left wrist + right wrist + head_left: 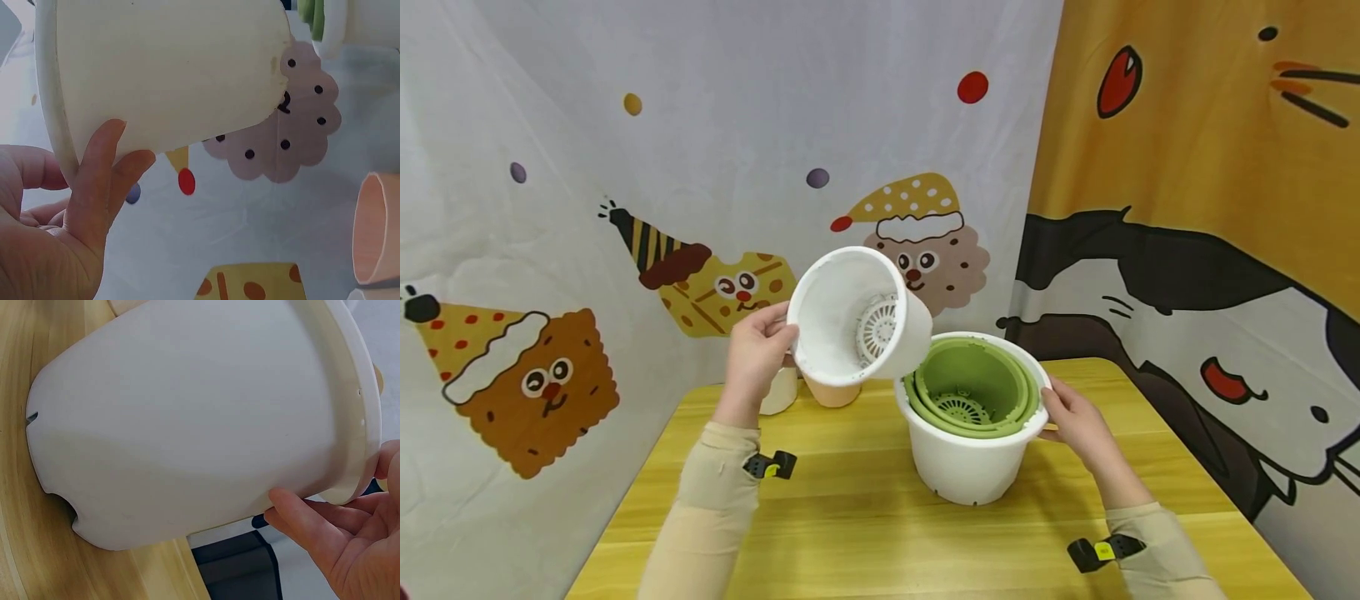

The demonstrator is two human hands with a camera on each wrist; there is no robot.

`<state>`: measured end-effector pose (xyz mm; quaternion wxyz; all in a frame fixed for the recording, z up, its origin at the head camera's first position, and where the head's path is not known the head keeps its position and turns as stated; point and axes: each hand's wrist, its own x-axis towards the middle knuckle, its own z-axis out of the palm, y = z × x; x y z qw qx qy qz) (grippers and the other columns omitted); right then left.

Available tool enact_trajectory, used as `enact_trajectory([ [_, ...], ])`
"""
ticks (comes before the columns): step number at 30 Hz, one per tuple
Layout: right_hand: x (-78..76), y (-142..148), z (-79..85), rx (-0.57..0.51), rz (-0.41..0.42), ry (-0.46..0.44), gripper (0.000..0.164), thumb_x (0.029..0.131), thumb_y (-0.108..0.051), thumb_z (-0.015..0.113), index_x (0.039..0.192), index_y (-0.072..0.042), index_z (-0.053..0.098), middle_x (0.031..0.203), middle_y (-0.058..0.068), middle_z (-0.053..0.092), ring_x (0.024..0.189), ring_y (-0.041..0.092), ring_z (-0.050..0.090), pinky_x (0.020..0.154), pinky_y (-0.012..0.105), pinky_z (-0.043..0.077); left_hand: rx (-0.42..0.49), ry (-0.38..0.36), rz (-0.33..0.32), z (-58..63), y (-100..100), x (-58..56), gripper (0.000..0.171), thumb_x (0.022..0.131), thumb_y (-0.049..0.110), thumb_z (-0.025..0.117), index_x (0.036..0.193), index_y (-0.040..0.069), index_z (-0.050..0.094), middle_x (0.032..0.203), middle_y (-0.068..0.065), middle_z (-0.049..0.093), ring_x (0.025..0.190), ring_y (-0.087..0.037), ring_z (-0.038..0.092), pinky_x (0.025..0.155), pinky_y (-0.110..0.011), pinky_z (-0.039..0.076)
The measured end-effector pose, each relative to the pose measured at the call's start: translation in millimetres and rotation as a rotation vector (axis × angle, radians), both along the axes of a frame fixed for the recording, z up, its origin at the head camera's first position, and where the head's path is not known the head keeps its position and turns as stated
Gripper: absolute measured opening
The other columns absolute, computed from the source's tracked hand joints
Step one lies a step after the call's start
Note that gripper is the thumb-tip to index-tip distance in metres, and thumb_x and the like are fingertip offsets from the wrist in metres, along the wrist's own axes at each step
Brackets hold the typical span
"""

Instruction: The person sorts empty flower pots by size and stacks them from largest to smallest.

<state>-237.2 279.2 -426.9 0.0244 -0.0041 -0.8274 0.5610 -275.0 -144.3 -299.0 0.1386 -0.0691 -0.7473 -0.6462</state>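
My left hand (757, 350) pinches the rim of a white plastic flower pot (829, 308), thumb on one side and fingers on the other. The pot is held up off the table, tilted so its open mouth and slotted bottom show in the head view. To its right, a larger white flower pot (966, 467) stands upright on the table. Green pots (981, 371) sit nested inside it, the inner one with a slotted bottom. My right hand (1078, 421) grips the larger pot's rim at its right side; in the right wrist view, fingers (300, 515) lie against its outer wall.
Behind the raised pot, a peach pot (831, 393) and a small cream pot (780, 393) stand near the back of the wooden table (820, 533). A cartoon-printed curtain (715, 125) hangs behind, with an orange one (1195, 150) at the right.
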Motion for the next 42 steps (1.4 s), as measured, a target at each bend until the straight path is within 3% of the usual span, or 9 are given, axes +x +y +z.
enact_trajectory([
  [11,0.1,0,1.0,-0.007,-0.002,-0.004,0.062,0.106,-0.04,0.036,0.156,-0.004,0.025,0.146,0.03,0.04,0.115,0.035,0.058,0.081,0.034,0.058,-0.003,0.021,-0.049,2.6,25,-5.5,0.039,0.091,-0.002,0.057,0.13,-0.004,0.061,0.108,-0.028,0.068,0.078,-0.029,0.071,0.059,-0.037,0.06],
  [19,0.5,1,1.2,-0.001,0.001,-0.002,0.062,0.106,-0.04,0.036,0.156,-0.004,0.026,0.146,0.03,0.04,0.114,0.034,0.058,0.081,0.034,0.058,-0.002,0.017,-0.066,0.6,42,-7.3,0.037,0.092,0.0,0.059,0.128,-0.001,0.064,0.106,-0.022,0.071,0.076,-0.027,0.071,0.059,-0.038,0.06],
  [27,0.0,1,1.1,-0.003,-0.004,-0.006,0.062,0.106,-0.041,0.037,0.156,-0.005,0.026,0.146,0.029,0.041,0.114,0.034,0.058,0.081,0.033,0.058,-0.001,0.046,-0.088,0.4,56,-9.1,0.037,0.09,-0.002,0.058,0.126,-0.003,0.065,0.099,-0.025,0.071,0.067,-0.022,0.07,0.055,-0.035,0.059],
  [42,-1.2,1,-0.5,-0.002,0.001,-0.014,0.064,0.106,-0.041,0.036,0.156,-0.004,0.024,0.146,0.03,0.039,0.116,0.036,0.057,0.082,0.035,0.058,0.014,0.036,-0.126,-2.8,73,-10.9,0.037,0.089,-0.001,0.057,0.126,-0.003,0.065,0.099,-0.023,0.071,0.067,-0.02,0.068,0.054,-0.031,0.058],
])
